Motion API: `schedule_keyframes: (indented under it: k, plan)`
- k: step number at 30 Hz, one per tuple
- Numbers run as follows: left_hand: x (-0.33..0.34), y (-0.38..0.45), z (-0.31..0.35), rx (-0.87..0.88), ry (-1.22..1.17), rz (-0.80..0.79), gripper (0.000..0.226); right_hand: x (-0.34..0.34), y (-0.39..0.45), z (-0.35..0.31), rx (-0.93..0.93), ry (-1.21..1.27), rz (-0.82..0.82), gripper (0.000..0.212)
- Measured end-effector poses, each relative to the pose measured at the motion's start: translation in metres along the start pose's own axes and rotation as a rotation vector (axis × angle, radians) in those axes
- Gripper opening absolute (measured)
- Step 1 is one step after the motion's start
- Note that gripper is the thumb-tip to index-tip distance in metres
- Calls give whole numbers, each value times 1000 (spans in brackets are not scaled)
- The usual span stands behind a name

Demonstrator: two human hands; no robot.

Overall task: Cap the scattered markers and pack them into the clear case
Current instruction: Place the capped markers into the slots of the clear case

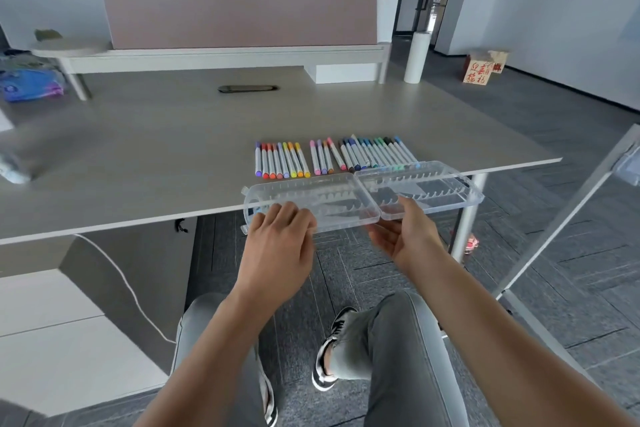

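The clear case (429, 184) lies opened flat at the table's front edge, both halves showing ribbed slots with no markers in them. My left hand (280, 243) grips the left half's front rim, fingers curled over it. My right hand (405, 236) holds the case near its hinge, thumb on top and fingers underneath. Behind the case lie capped markers in three groups: a warm-coloured row (282, 160), a small pink and purple group (325, 158), and a blue and green row (377, 152).
The grey table (156, 149) has a cable slot (247, 88) at the back and a pink divider (239, 9) behind. A blurred object (14, 166) sits at the left edge. A white roll (417, 57) and a box (481, 68) stand on the floor.
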State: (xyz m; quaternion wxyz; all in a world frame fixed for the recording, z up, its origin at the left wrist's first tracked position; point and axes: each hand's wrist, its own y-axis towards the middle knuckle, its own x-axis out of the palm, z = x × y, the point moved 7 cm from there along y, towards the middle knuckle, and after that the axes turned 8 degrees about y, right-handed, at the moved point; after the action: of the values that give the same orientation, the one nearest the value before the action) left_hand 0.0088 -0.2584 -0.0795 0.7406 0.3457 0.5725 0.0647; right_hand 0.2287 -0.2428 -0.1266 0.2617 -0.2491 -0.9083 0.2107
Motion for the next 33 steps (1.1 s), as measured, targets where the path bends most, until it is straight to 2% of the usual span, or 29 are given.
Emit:
schedule_keyframes:
  k: [11, 20, 22, 26, 28, 31, 33]
  plan:
    - [16, 19, -31, -42, -22, -125, 11, 22, 27, 6, 42, -49, 86, 39]
    - [29, 42, -43, -60, -64, -235, 12, 36, 41, -1, 73, -66, 90, 35]
    - [32, 48, -48, -94, -93, -248, 10, 39, 46, -3, 88, -97, 60, 34]
    - [29, 55, -53, -161, -114, -233, 4, 46, 35, -4, 146, -380, -150, 61]
    - [27, 54, -52, -177, -45, -213, 18, 48, 19, -14, 24, -599, -225, 55]
    - [23, 58, -44, -162, 28, -134, 36, 60, 8, -51, -476, -826, -189, 42]
    - [28, 64, -39, -174, 66, -184, 45, 72, 7, -73, -804, -1002, -91, 30]
